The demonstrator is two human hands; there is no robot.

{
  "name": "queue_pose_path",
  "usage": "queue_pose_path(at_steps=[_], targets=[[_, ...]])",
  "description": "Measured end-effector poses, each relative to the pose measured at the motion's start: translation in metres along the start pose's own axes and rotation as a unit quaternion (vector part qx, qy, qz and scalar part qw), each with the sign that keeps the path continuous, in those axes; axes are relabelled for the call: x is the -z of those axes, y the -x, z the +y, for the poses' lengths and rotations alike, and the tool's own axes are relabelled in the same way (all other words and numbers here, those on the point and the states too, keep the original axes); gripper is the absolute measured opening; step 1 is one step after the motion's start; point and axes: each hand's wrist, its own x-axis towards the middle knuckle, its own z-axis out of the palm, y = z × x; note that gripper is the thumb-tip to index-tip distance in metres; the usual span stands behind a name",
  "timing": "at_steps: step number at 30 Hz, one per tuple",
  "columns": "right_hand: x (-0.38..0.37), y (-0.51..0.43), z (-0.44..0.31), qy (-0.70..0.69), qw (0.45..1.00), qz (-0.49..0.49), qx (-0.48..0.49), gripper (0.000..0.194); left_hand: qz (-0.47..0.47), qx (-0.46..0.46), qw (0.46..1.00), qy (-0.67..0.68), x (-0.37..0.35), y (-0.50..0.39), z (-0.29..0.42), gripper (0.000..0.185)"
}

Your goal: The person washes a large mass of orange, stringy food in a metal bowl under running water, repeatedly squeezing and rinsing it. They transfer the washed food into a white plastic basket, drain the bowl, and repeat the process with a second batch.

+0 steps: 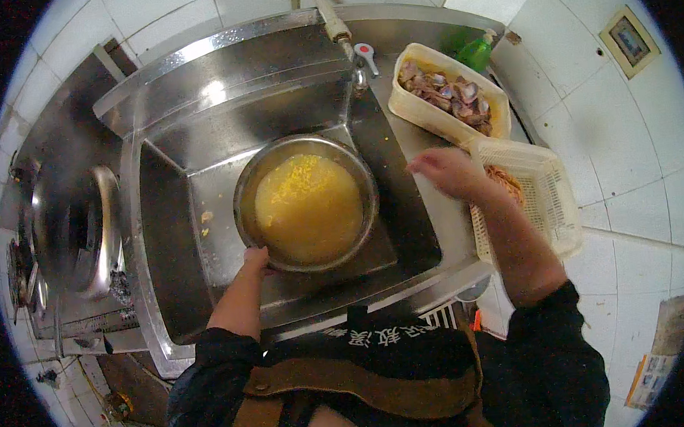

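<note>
A round stainless steel basin (371, 212) rests in the metal sink (171, 222), filled with cloudy yellow liquid (313, 226). Small yellow pieces (302, 178), apparently kernels, gather toward the far side of the liquid. My left hand (256, 260) grips the basin's near-left rim, with the thumb on top and the other fingers mostly hidden beneath. Above the counter strip right of the sink is my right hand (447, 173), slightly blurred and apart from the basin. No object shows in it; how far its fingers are closed is unclear.
A white tub (424, 119) of dark meat pieces (455, 100) stands at the back right, beside a green bottle (476, 53). Nearer is a cream plastic basket (550, 202), partly behind my right arm. The tap (360, 76) overhangs the sink's far-right corner. Left stands large metal cookware (79, 233).
</note>
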Motion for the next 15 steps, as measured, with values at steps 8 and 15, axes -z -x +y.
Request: queue_pose_path(at_steps=[8, 15], targets=[[-0.204, -0.049, 0.092, -0.081, 0.947, -0.107, -0.293, 0.055, 0.061, 0.071, 0.994, -0.055, 0.040, 0.021, 0.011, 0.032], [-0.270, -0.064, 0.121, -0.254, 0.876, -0.119, -0.392, 0.059, 0.041, 0.099, 0.956, -0.273, 0.059, 0.032, 0.026, 0.034]])
